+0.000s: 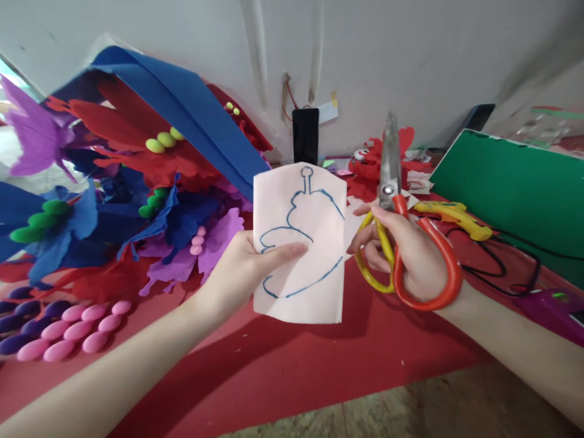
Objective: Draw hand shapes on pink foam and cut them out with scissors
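Note:
My left hand [244, 267] pinches a pale pink sheet [305, 243] upright in front of me, thumb across its front. A shape is drawn on the sheet in blue line. My right hand [406, 252] grips a pair of scissors [401, 243] with one red and one yellow handle loop; the closed steel blades point up, just right of the sheet. Both hands hover over a red sheet [319, 359] that covers the table.
Blue, red and purple paper flowers [128, 201] are piled at the left, with pink and purple oval beads [68, 331] in front. A green board [515, 188], a yellow tool [456, 214] with a black cable and a dark phone [305, 135] against the wall lie beyond.

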Tool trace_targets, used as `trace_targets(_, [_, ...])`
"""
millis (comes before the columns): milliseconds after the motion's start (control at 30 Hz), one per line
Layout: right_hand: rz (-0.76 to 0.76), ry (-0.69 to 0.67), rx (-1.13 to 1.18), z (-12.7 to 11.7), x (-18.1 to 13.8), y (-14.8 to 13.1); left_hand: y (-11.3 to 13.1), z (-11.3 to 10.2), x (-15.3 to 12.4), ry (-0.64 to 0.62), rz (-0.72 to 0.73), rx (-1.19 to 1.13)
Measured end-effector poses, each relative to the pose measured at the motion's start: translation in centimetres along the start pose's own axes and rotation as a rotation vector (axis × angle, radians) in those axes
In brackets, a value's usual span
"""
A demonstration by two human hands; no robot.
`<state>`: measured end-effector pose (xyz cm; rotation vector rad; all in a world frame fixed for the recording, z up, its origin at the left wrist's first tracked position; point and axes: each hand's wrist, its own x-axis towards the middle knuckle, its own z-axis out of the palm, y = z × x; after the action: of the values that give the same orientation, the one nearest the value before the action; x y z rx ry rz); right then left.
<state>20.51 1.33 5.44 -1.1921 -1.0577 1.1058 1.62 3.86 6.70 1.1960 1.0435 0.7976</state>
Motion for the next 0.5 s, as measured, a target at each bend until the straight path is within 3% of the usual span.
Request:
trace_targets(133, [0.169, -0.11, -0.013, 0.3, -0.5, 0.4, 0.4, 0.0, -0.2, 0.023, 0.019, -0.116])
trace_targets(300, [0.204, -0.338, 0.123, 0.4, 0.2, 1.8, 0.3, -0.2, 0.0, 0.045, 0.031, -0.128])
trace_targets(433, [0.42, -0.545, 0.068, -0.9, 1.4, 2.5, 0.2, -0.5, 0.3, 0.109, 0.088, -0.121])
trace_targets(500, [0.456, -0.564, 0.005, -1.4, 1.1, 2.5, 0.2, -0.6, 0.5, 0.143, 0.105, -0.117])
